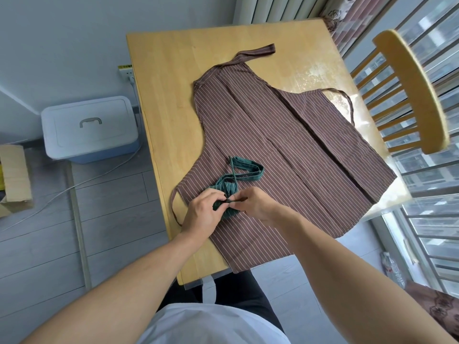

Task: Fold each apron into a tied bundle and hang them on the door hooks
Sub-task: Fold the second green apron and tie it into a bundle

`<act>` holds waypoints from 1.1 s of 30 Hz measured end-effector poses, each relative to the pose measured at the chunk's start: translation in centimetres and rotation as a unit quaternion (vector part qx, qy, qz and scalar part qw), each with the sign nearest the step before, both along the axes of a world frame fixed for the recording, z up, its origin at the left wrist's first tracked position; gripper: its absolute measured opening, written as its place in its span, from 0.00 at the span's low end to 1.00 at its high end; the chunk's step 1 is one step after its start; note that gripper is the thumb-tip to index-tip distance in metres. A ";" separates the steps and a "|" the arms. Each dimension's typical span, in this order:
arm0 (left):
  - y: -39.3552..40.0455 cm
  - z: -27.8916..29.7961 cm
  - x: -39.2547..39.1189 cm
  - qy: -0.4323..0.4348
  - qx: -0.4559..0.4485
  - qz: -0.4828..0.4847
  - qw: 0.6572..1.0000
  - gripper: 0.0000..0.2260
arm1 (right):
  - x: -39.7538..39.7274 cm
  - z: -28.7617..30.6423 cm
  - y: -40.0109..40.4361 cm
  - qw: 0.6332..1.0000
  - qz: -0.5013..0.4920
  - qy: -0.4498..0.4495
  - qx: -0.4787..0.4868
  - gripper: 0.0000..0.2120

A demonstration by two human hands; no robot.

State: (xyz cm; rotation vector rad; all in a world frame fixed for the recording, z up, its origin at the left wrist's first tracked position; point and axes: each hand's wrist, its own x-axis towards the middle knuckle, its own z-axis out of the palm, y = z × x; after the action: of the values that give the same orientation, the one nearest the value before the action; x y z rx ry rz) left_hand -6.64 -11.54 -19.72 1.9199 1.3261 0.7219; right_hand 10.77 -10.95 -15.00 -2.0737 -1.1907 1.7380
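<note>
We saw a wooden table (pixel 159 100); left of it stood a lidded plastic bin (pixel 89 127) and a cardboard box (pixel 15 177), right of it a wooden chair (pixel 412 93).

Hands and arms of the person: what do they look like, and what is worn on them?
Both forearms are bare, with no sleeves reaching them. The left hand and right hand wear no gloves, and no rings, watch or bracelet can be seen.
</note>
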 end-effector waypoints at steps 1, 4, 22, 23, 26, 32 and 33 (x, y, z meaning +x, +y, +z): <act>0.0 0.0 0.0 0.002 0.000 -0.001 1.000 0.07 | -0.1 0.0 -0.1 1.000 0.003 -0.007 0.009 0.03; 0.0 -0.1 0.0 0.012 0.003 -0.006 1.000 0.06 | -0.4 0.1 -0.1 0.998 0.013 -0.037 0.043 0.04; 0.1 -0.7 -0.9 0.129 0.021 -0.059 0.990 0.10 | -1.1 -1.3 -0.7 0.983 0.026 -0.133 0.125 0.07; 0.3 -0.6 -1.0 0.147 0.032 -0.068 0.986 0.11 | -0.9 -1.1 -0.7 0.982 0.039 -0.132 0.128 0.07; 1.1 -0.4 -1.9 0.202 0.046 -0.101 0.973 0.14 | -0.2 -0.9 -0.9 0.978 0.048 -0.146 0.141 0.08; 2.1 0.1 -3.6 0.184 -0.119 -0.161 0.962 0.22 | 1.0 -0.9 -1.8 0.938 0.111 -0.243 0.222 0.07; 2.2 0.2 -3.8 0.166 -0.161 -0.171 0.958 0.22 | 1.4 -1.0 -2.0 0.932 0.119 -0.255 0.229 0.08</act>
State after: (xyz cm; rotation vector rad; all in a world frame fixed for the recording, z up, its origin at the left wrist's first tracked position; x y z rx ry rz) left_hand -10.46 -9.31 -19.51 1.9776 1.1681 0.0074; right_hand 12.12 -13.00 -16.00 -2.1937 -1.8447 0.8591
